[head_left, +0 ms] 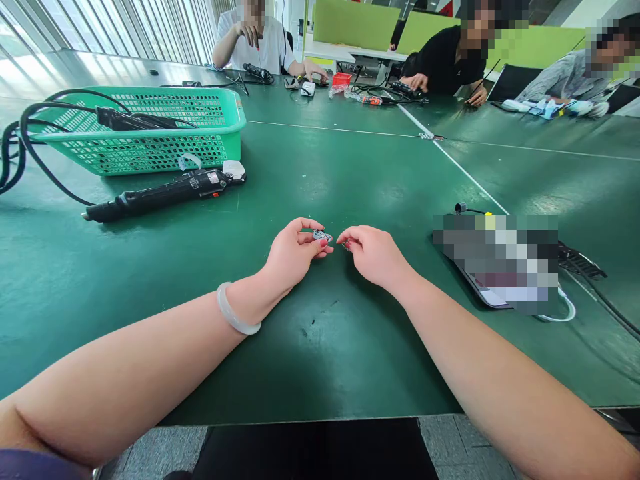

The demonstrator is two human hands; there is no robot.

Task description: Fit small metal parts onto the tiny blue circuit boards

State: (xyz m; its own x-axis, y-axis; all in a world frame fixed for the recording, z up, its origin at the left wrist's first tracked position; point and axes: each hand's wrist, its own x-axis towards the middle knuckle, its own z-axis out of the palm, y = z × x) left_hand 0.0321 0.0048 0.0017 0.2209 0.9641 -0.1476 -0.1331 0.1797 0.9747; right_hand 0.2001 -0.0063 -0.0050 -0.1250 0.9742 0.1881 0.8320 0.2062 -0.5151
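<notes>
Between the thumb and fingers of my left hand (296, 250) is a small grey-blue piece with fine detail, like a little circuit board (323, 236). A pale bangle circles that wrist. Just to the right, my right hand (373, 253) is closed in a pinch, its fingertips a short gap from the board. Something tiny and thin shows at those fingertips, too small to name. Both hands are above the green tabletop (320, 360), near the middle of the view.
A black electric screwdriver (170, 193) lies at left before a green plastic basket (220, 147) holding a black tool and cables. At right lies a blurred flat device (500, 263) with cables. Across the table several people work among tools, wires and a red box (341, 80).
</notes>
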